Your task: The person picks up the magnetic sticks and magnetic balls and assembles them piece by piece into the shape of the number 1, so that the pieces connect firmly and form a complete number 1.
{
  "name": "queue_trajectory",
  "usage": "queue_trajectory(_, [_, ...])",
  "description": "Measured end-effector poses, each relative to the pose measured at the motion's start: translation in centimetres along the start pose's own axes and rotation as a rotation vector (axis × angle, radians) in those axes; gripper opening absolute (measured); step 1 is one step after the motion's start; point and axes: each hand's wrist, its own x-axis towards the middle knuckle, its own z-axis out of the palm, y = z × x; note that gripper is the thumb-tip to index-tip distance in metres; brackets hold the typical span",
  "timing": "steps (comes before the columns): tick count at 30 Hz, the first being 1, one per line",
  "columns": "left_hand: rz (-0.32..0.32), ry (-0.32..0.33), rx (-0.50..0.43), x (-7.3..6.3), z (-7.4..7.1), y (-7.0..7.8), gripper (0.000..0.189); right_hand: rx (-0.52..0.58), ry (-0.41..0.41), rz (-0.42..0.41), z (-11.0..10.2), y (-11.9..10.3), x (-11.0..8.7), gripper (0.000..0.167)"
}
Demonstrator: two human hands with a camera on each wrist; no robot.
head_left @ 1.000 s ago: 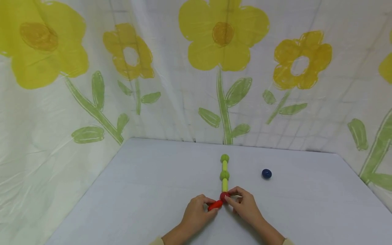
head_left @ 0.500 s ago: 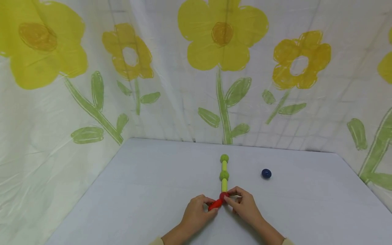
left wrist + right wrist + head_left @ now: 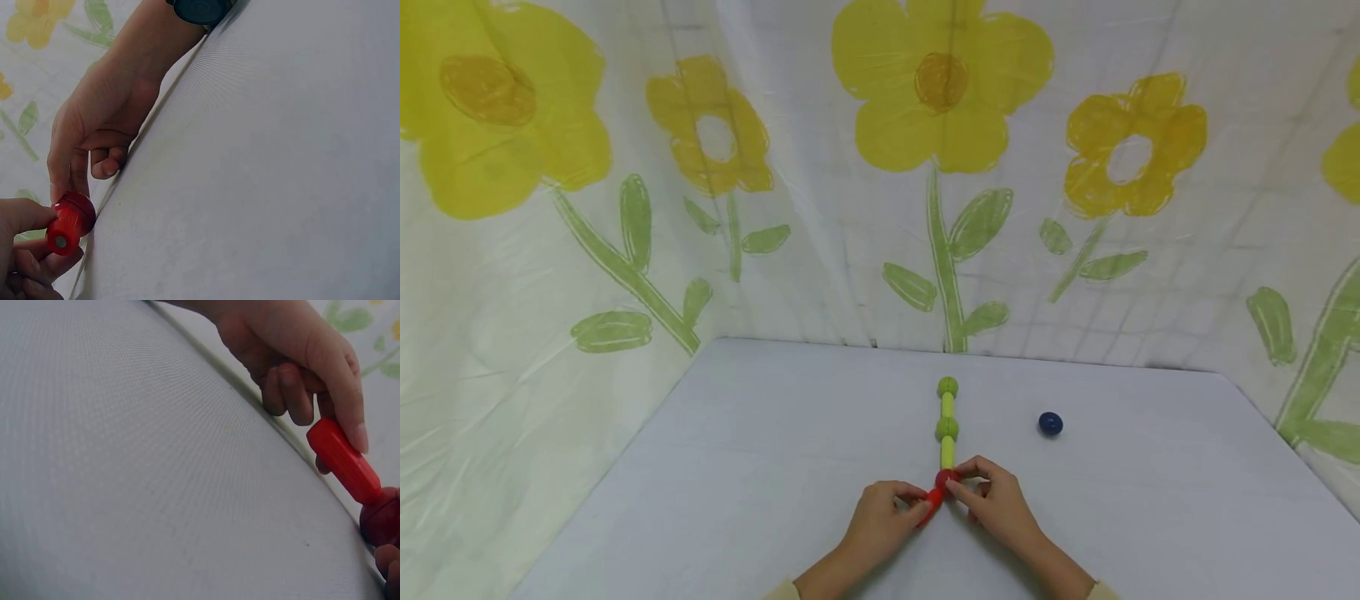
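Note:
A red rod [image 3: 931, 505] is pinched between the thumb and fingers of my left hand [image 3: 880, 521]. My right hand [image 3: 1000, 504] pinches a dark red ball [image 3: 946, 481], which meets the rod's far end. In the left wrist view, the rod [image 3: 70, 228] shows a small silver disc in its free end. The right wrist view has the rod [image 3: 344, 461] side-on, joined to the ball [image 3: 378, 520]. Beyond the ball runs a straight line of a yellow-green rod [image 3: 947, 452], a green ball [image 3: 947, 428], another yellow-green rod [image 3: 947, 406] and a second green ball [image 3: 947, 386].
A dark blue ball [image 3: 1050, 423] lies apart on the right side of the white table [image 3: 760, 433]. Behind the table hangs a white curtain [image 3: 820, 250] printed with yellow flowers. A dark round device [image 3: 200, 7] sits on the right wrist.
The red rod has swung about the red ball, its free end now pointing more toward me. My left fingers shifted with it. The right hand keeps its grip on the ball.

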Motion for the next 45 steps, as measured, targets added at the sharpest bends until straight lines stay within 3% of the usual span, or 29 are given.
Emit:
queue_trajectory(10, [-0.008, -0.006, -0.019, 0.0, 0.3, 0.5, 0.019, -0.005, 0.002, -0.011, 0.0, 0.0, 0.1, 0.022])
queue_trajectory(13, [-0.040, -0.044, -0.017, 0.0, 0.0, 0.6, 0.020, -0.004, 0.001, -0.016, 0.0, 0.1, 0.1, 0.022])
queue_trajectory(19, [-0.149, -0.154, -0.117, 0.4, -0.6, 0.2, 0.018, 0.004, -0.006, -0.019, 0.1, 0.2, 0.1, 0.022])
queue_trajectory(23, [-0.179, -0.189, -0.158, 0.6, -0.6, 0.1, 0.018, 0.001, -0.010, -0.018, 0.0, 0.2, 0.1, 0.023])
queue_trajectory(45, [-0.241, -0.218, -0.200, 0.8, 0.4, 1.0, 0.016, -0.005, 0.004, -0.004, 0.1, 0.2, 0.1, 0.022])
